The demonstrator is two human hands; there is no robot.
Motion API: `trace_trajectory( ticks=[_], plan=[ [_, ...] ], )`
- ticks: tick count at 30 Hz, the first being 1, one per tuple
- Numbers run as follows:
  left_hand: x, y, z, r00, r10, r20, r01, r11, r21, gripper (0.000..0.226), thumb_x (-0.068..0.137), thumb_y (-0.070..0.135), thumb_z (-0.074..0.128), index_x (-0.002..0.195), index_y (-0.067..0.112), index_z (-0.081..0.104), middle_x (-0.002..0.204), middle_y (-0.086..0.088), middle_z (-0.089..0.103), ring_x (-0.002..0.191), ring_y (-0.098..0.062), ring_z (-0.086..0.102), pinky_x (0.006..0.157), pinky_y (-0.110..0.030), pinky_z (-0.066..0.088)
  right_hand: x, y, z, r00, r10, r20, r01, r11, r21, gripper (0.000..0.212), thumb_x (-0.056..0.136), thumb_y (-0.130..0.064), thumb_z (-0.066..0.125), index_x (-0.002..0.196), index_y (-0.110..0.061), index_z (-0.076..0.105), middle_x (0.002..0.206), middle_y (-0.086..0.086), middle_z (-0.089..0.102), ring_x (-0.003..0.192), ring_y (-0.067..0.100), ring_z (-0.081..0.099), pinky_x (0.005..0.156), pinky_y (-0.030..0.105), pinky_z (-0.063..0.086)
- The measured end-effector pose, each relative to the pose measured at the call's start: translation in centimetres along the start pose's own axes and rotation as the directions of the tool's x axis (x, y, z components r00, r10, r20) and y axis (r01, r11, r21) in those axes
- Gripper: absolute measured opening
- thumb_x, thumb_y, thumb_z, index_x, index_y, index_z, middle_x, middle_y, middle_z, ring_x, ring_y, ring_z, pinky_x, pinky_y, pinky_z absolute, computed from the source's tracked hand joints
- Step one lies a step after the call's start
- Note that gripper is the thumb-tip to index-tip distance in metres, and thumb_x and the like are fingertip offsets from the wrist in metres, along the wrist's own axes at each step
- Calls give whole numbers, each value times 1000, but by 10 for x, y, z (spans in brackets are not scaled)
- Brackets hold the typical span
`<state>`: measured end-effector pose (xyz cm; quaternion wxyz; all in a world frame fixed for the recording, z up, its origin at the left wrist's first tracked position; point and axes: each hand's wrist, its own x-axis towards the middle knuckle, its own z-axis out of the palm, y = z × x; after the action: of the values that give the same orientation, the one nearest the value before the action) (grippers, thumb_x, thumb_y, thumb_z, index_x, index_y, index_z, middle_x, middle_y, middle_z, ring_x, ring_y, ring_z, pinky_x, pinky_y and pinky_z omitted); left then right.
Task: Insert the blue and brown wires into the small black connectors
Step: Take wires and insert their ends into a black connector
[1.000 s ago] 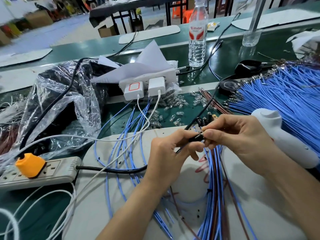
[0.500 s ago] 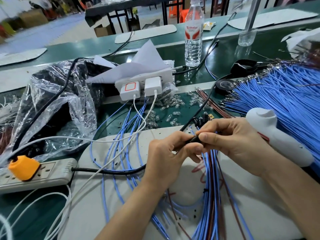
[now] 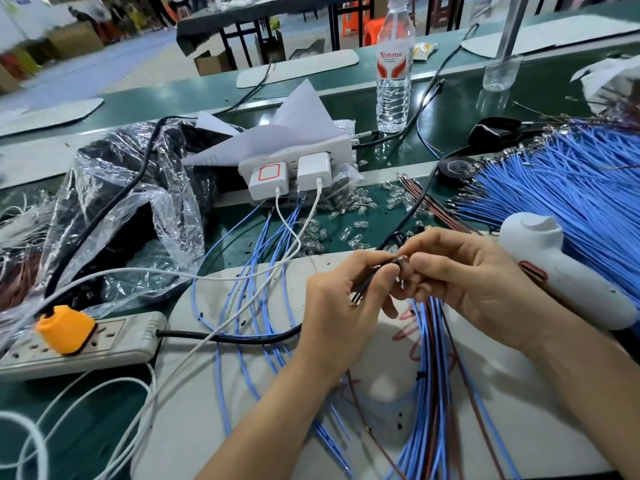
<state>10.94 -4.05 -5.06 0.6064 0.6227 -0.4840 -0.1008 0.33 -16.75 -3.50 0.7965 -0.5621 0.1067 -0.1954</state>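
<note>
Pinching the small black connector (image 3: 401, 262) in left hand (image 3: 346, 303), thumb and forefinger curled on it, just toward 2 o'clock from frame centre. Meeting it from 3 o'clock with right hand (image 3: 481, 282), fingertips (image 3: 420, 264) closed on the upper end of the blue and brown wires (image 3: 434, 358). Too small and blurred to tell which colour is at the socket, or how far seated. Rest of those wires trailing toward 6 o'clock over the white mat (image 3: 221, 427). At 3 o'clock, just beside the right wrist: white glue gun (image 3: 561, 271).

Likely slips from here:
- Bending the terminal by pushing off-axis.
- Choosing the wrong cavity, with the holes hidden behind fingers.
- Stopping short of a full seat.
- Snagging the held lead in the bundle below and tugging it out of the connector.
</note>
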Motion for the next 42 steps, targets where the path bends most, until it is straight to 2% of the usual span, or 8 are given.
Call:
trace_trajectory(
  ticks=[8, 15, 25, 30, 33, 36, 40, 42],
  plan=[
    [-1, -4, 0, 995, -46, 86, 41, 997, 57, 9, 92, 18, 58, 92, 10, 62, 62, 10, 63, 48, -7, 62, 54, -26, 53, -2, -6, -2, 999, 34, -36, -40, 984, -174, 12, 62, -19, 73, 66, -9, 70, 69, 20, 68, 56, 21, 66, 52, 22, 54],
    [0, -5, 0, 993, -47, 108, 43, 998, 41, 3, 90, 11, 61, 90, 14, 63, 64, 13, 63, 51, -2, 63, 57, -13, 49, -3, -6, -1, 998, 35, -59, -46, 980, -193, 6, 64, -12, 69, 60, -8, 68, 63, 20, 68, 55, 24, 68, 52, 23, 55],
    [6, -11, -9, 988, -131, 84, 129, 991, 26, 16, 83, 34, 61, 93, 22, 65, 56, 10, 60, 46, -2, 50, 51, -13, 40, 5, 1, -1, 995, 90, -39, -93, 994, -65, 23, 66, -20, 73, 81, -3, 66, 69, 15, 67, 60, 20, 66, 55, 22, 54],
    [4, -9, -7, 961, -198, 191, 218, 972, -90, 35, 76, 32, 69, 111, 33, 65, 64, -5, 63, 51, -4, 52, 54, -17, 45, 7, 3, -6, 966, -153, -209, 79, 942, -327, 14, 85, 6, 63, 80, -7, 58, 58, 3, 61, 51, 14, 60, 43, 20, 45],
    [5, -8, -5, 914, -324, 243, 385, 881, -275, 34, 80, 24, 61, 114, 27, 63, 54, 2, 53, 34, -5, 38, 38, -15, 38, 13, -2, -21, 798, -388, -461, 221, 901, -374, 25, 89, 8, 53, 79, -15, 57, 63, -4, 60, 49, 17, 61, 40, 21, 42],
    [6, -4, -7, 850, -371, 374, 493, 812, -314, 31, 88, 19, 50, 116, 16, 61, 56, 1, 53, 30, -4, 33, 37, -16, 41, 17, 2, -28, 669, -497, -552, 247, 850, -466, 27, 93, 2, 51, 85, -22, 60, 73, -8, 63, 56, 13, 67, 52, 22, 53],
    [5, 12, -8, 796, -371, 477, 501, 847, -177, 37, 93, 29, 44, 118, 8, 61, 58, -1, 54, 38, -9, 31, 39, -14, 31, 17, 11, -24, 677, -508, -532, 120, 790, -601, 15, 85, -22, 71, 88, -32, 60, 84, -3, 69, 75, 18, 68, 78, 38, 57],
    [2, 26, -8, 763, -368, 532, 505, 853, -134, 50, 97, 37, 43, 113, -9, 59, 64, -18, 54, 41, -12, 27, 40, -19, 27, 16, 12, -23, 685, -552, -476, 78, 704, -706, 23, 82, -19, 74, 95, -32, 60, 93, 1, 67, 80, 19, 65, 81, 38, 54]
  ],
)
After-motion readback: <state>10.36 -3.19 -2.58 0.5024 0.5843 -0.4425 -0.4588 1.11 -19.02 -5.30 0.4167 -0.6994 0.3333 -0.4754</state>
